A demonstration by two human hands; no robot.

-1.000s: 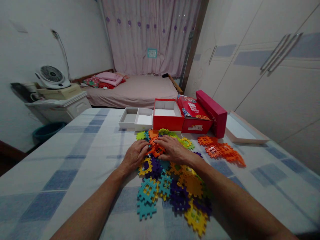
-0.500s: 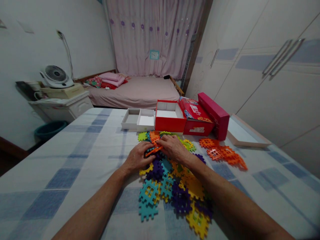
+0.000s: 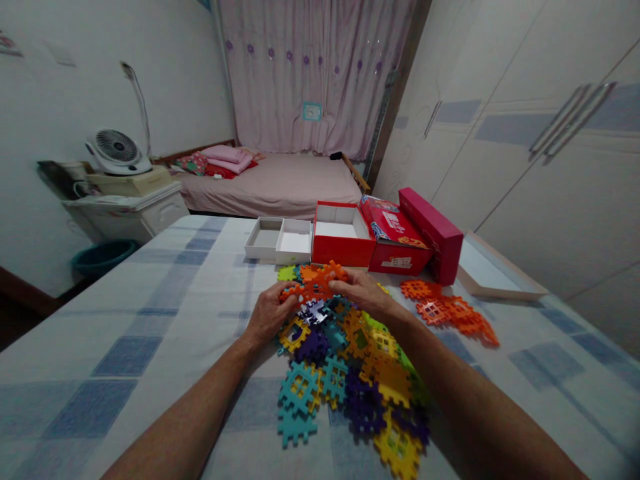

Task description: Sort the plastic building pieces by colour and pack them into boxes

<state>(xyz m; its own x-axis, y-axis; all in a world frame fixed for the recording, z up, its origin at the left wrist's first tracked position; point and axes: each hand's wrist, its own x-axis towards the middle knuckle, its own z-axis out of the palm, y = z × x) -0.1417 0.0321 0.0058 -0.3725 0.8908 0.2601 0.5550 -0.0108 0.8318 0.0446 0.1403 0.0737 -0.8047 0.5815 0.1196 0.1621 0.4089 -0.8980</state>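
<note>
Orange interlocking building pieces (image 3: 316,283) are held up between my two hands, over the far end of a heap. My left hand (image 3: 270,312) is closed on their left end, thumb in front. My right hand (image 3: 367,292) pinches the right end with thumb and fingers. Whether the pieces are joined or only overlap, I cannot tell. Below lies the heap of notched plastic pieces: turquoise ones (image 3: 299,385), purple ones (image 3: 364,400), yellow ones (image 3: 397,448). My right forearm hides part of it.
Orange pieces (image 3: 453,311) lie in a row at the right. Behind the heap stand a white divided tray (image 3: 277,256), an open red box (image 3: 343,252), a red package (image 3: 400,257) and a pink box (image 3: 434,230). A shallow lid (image 3: 505,291) lies far right.
My hands have lifted and tilted the orange pieces so their faces show. My right hand has shifted slightly right. The view has moved a little.
</note>
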